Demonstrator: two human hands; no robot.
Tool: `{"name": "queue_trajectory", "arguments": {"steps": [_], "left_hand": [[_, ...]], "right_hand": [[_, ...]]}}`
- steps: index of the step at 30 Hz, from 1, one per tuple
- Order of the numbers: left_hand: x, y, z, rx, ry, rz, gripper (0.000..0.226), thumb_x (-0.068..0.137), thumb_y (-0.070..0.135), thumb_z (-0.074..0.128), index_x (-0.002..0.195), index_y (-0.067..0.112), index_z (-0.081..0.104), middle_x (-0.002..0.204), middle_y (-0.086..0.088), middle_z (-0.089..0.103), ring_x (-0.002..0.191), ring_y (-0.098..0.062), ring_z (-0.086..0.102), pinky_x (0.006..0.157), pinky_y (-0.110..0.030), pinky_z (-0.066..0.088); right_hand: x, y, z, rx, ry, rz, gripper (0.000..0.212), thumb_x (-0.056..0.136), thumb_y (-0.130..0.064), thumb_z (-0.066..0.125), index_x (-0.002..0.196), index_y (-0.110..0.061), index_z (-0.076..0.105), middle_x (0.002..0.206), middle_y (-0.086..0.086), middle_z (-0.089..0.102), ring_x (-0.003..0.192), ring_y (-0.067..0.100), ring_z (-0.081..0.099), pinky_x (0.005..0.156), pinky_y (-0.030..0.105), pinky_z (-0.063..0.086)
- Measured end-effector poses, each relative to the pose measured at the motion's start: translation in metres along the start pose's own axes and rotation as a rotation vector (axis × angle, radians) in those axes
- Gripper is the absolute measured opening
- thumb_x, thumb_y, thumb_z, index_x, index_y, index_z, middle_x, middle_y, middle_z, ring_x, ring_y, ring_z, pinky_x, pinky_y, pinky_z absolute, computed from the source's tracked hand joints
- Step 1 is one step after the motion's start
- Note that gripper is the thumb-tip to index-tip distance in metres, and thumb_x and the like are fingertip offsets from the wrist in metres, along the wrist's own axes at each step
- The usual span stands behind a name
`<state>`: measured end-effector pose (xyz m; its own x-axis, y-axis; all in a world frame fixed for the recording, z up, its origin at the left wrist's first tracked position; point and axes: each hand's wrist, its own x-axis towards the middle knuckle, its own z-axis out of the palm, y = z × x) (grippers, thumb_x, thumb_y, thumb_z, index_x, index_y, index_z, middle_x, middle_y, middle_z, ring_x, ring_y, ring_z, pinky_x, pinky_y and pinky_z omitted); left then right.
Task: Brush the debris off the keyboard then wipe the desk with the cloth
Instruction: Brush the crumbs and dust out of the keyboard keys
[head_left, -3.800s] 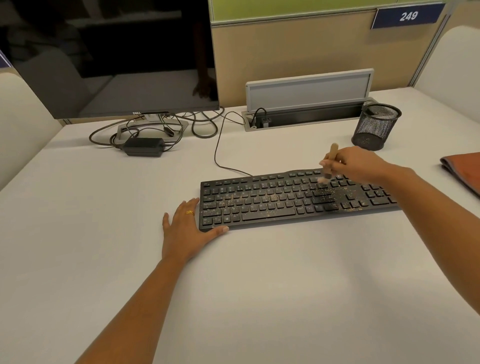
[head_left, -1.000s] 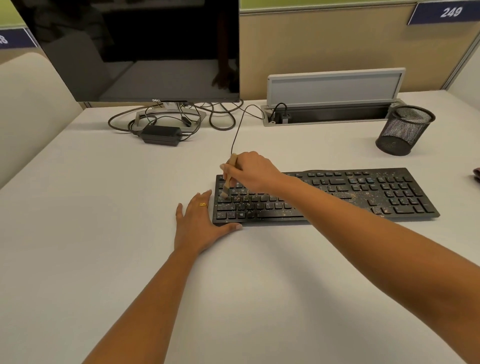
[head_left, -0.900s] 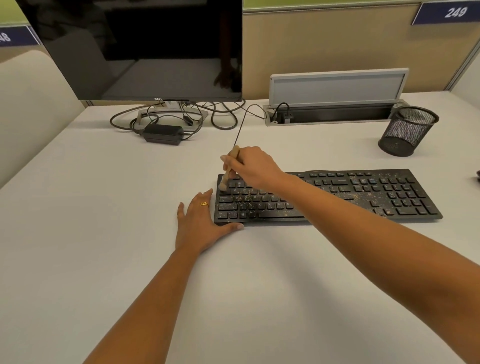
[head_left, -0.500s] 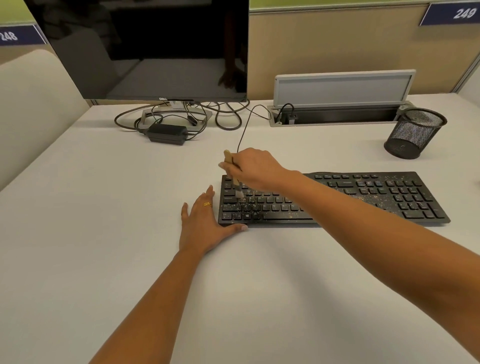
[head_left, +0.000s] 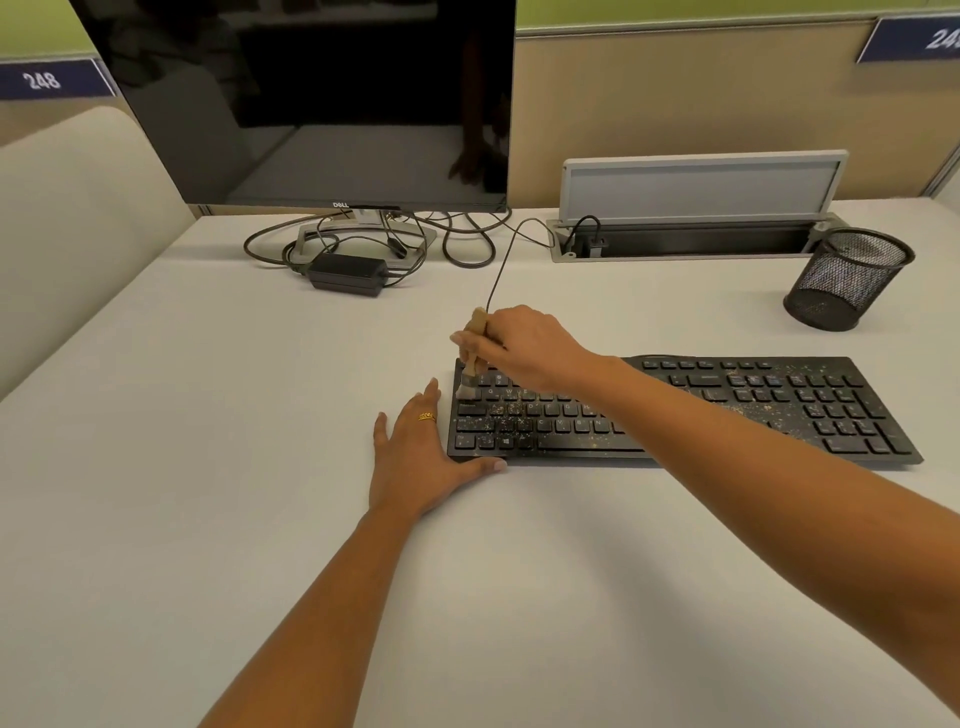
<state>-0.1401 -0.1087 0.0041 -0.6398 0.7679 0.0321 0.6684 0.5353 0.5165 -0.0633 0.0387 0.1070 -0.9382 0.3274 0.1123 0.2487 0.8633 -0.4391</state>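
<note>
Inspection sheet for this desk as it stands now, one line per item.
Surface: white desk, black keyboard lying on its right half.
Job's things: keyboard speckled with yellowish debris; wooden-handled brush, bristles on top-left keys; cloth not in view.
Clutter: black mesh pen cup; black power brick.
Grippers: left hand flat, bracing keyboard's left end; right hand grips brush.
Cables: black cable loops at desk's rear; thin cable runs to open grey cable tray.
Surroundings: dark monitor; beige partition.
</note>
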Motion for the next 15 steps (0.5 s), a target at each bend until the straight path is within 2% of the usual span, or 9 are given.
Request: {"name": "queue_trajectory", "arguments": {"steps": [3,5,7,10,15], "left_hand": [[0.000,0.000,-0.001,0.010,-0.001,0.000,0.130,0.048,0.086,0.051,0.152,0.020,0.010,0.156,0.006,0.025,0.145,-0.008,0.016,0.119,-0.041,-0.003],[-0.001,0.000,-0.001,0.008,-0.002,0.002,0.130,0.048,0.086,0.051,0.152,0.020,0.010,0.156,0.005,0.024,0.145,-0.008,0.016,0.119,-0.042,-0.003],[-0.001,0.001,-0.001,-0.003,-0.005,0.000,0.130,0.048,0.086,0.052,0.153,0.020,0.009,0.156,0.005,0.025,0.145,-0.008,0.016,0.119,-0.041,-0.003],[0.000,0.001,-0.001,-0.011,-0.004,-0.002,0.130,0.049,0.085,0.054,0.153,0.020,0.009,0.156,0.005,0.024,0.145,-0.008,0.016,0.119,-0.042,-0.003],[0.000,0.001,0.000,0.002,-0.003,-0.001,0.132,0.047,0.087,0.049,0.153,0.020,0.008,0.156,0.004,0.025,0.145,-0.009,0.016,0.119,-0.042,-0.003]], "right_hand": [[-0.001,0.002,0.001,-0.132,-0.039,-0.007,0.046,0.100,-0.041,0.032,0.085,-0.013,0.065,0.065,-0.010,0.054,0.066,0.011,0.048,0.058,0.025,0.031],[-0.001,0.002,-0.001,-0.204,0.007,0.001,0.046,0.100,-0.040,0.030,0.083,-0.011,0.061,0.062,-0.005,0.053,0.068,0.016,0.051,0.060,0.029,0.035],[0.001,0.004,0.000,-0.106,0.087,0.050,0.047,0.101,-0.038,0.030,0.082,-0.009,0.062,0.071,0.002,0.064,0.073,0.021,0.060,0.069,0.034,0.046],[0.002,0.005,0.007,-0.018,0.205,0.149,0.050,0.100,-0.039,0.030,0.087,-0.008,0.068,0.083,0.005,0.072,0.082,0.023,0.064,0.078,0.038,0.049],[-0.002,0.003,0.023,-0.056,0.183,0.159,0.051,0.101,-0.034,0.028,0.089,-0.004,0.067,0.084,0.010,0.071,0.081,0.027,0.063,0.077,0.041,0.050]]}}
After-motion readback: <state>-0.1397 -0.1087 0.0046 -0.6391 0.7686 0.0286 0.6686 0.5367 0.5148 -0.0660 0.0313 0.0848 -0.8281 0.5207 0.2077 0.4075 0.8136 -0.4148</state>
